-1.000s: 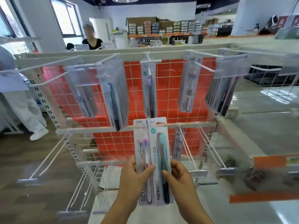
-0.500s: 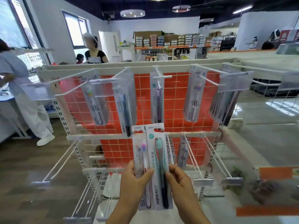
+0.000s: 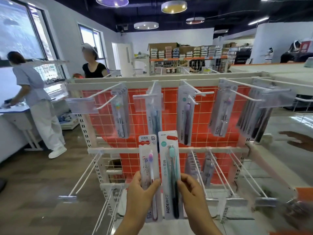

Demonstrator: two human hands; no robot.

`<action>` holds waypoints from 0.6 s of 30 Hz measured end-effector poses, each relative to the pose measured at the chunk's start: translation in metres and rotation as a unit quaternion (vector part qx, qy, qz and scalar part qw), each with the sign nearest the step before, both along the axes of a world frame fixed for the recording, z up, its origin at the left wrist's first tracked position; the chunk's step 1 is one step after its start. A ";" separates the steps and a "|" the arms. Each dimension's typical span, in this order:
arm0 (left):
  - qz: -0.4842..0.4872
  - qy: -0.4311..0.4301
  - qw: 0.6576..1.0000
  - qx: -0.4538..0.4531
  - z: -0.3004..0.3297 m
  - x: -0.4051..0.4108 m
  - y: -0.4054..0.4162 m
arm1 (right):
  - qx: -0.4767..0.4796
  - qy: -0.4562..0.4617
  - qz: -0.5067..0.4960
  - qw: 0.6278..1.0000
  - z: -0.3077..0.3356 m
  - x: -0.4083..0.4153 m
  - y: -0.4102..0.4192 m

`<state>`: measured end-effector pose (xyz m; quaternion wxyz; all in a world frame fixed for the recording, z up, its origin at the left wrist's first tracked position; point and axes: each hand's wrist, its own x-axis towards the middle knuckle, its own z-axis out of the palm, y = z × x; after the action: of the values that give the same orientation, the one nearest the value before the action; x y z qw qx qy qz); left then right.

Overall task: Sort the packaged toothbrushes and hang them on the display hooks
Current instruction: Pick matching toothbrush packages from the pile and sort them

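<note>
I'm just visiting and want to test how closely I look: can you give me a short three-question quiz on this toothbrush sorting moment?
1. True or false: the left hand and the right hand each hold a packaged toothbrush.
2. Which pack has the teal bristles? A) the left pack B) the right pack
3. What colour is the grid panel behind the display hooks?

Key
1. True: each hand has its own grip on one pack.
2. B; the left pack's bristles are pink and purple.
3. Orange-red.
</note>
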<state>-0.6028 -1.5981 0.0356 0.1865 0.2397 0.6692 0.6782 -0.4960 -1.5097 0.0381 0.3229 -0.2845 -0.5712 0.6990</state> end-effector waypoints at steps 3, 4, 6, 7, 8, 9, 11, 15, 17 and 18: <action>0.002 -0.002 1.000 -0.006 0.000 -0.008 -0.003 | 0.005 -0.002 -0.007 1.000 0.001 -0.006 -0.002; 0.000 -0.002 1.000 -0.007 0.000 -0.009 -0.003 | 0.004 -0.003 -0.009 1.000 0.001 -0.007 -0.003; -0.006 0.001 1.000 -0.009 0.000 -0.010 -0.002 | 0.000 -0.004 -0.015 1.000 0.001 -0.007 -0.002; -0.010 0.004 1.000 -0.008 0.001 -0.009 -0.001 | -0.001 -0.006 -0.018 1.000 0.001 -0.006 -0.002; -0.013 0.007 1.000 -0.007 0.001 -0.007 0.001 | 0.000 -0.008 -0.022 1.000 0.001 -0.005 0.000; -0.017 0.009 1.000 -0.006 0.002 -0.006 0.003 | 0.002 -0.008 -0.026 1.000 0.001 -0.003 0.001; -0.023 0.010 1.000 -0.004 0.003 -0.001 0.007 | 0.004 -0.008 -0.032 0.999 0.000 0.002 0.004; -0.038 0.011 0.999 -0.003 0.005 0.008 0.019 | 0.010 -0.003 -0.043 0.999 0.002 0.015 0.012; -0.043 0.017 0.999 -0.004 0.006 0.015 0.027 | 0.019 -0.001 -0.051 0.999 0.004 0.024 0.017; -0.047 0.018 0.999 -0.001 0.006 0.019 0.030 | 0.022 -0.001 -0.056 0.998 0.005 0.029 0.020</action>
<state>-0.5838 -1.5678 0.0415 0.2063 0.2824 0.6614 0.6635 -0.4672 -1.4901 0.0429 0.3669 -0.3092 -0.5700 0.6670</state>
